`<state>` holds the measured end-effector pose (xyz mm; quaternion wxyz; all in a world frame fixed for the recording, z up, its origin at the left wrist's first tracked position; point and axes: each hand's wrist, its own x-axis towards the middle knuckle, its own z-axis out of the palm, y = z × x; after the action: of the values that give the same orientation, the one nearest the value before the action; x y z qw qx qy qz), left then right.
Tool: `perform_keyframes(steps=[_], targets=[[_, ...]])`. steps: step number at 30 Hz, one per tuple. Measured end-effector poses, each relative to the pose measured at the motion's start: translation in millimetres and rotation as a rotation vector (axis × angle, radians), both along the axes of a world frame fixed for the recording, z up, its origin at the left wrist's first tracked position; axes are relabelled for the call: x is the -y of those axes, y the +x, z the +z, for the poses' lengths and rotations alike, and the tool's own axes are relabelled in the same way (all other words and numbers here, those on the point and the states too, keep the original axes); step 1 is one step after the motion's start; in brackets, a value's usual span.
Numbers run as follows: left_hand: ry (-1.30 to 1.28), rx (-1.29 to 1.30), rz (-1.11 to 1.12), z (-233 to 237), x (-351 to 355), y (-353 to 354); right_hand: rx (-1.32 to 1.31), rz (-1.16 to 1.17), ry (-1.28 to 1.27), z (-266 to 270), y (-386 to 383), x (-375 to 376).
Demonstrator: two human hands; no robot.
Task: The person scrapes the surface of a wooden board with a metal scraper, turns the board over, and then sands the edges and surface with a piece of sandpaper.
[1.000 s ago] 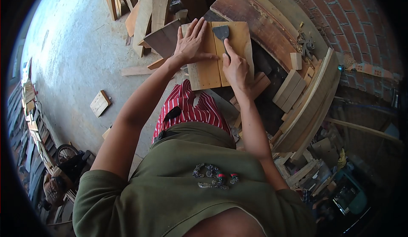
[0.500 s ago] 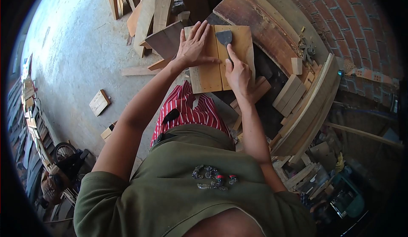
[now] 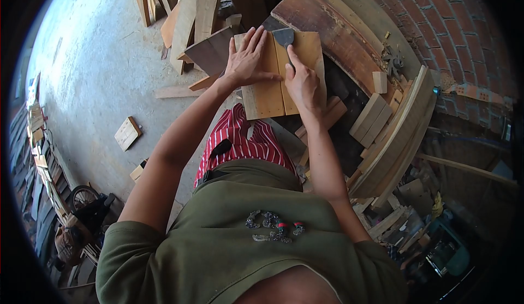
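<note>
Scraper (image 3: pixel 284 37) now at the wooden panel's (image 3: pixel 309 53) far edge; half a second ago it sat short of that. I judge this stroke nearly spent. Right hand (image 3: pixel 303 85): grip closed round the scraper, index finger extended along it. Left hand (image 3: pixel 246 64) unchanged, splayed flat on the panel, grasping nothing.

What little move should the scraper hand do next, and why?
Perhaps the right hand should pull the scraper back a little, since it is at the far edge of the board, while the left hand lies spread on that board.
</note>
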<state>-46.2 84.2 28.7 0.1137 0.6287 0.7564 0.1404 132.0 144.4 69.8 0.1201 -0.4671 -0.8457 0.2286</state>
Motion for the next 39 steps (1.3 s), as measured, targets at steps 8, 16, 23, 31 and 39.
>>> perform_keyframes(steps=[8, 16, 23, 31, 39], targets=[[0.014, 0.006, -0.004, -1, 1, -1, 0.043, -0.019, -0.090, 4, -7, -7], [-0.062, -0.002, 0.056, 6, -28, -12, -0.175, -0.129, -0.104, 2, 30, 3], [-0.264, 0.236, 0.054, 13, -73, -48, -0.262, -0.197, -0.182, 4, 82, 41], [-0.203, 0.534, 0.009, -17, -87, -71, -0.311, -0.129, -0.093, 10, 107, 82], [-0.403, 0.054, -0.064, 19, -73, -44, -0.226, -0.143, -0.109, 17, 120, 100]])
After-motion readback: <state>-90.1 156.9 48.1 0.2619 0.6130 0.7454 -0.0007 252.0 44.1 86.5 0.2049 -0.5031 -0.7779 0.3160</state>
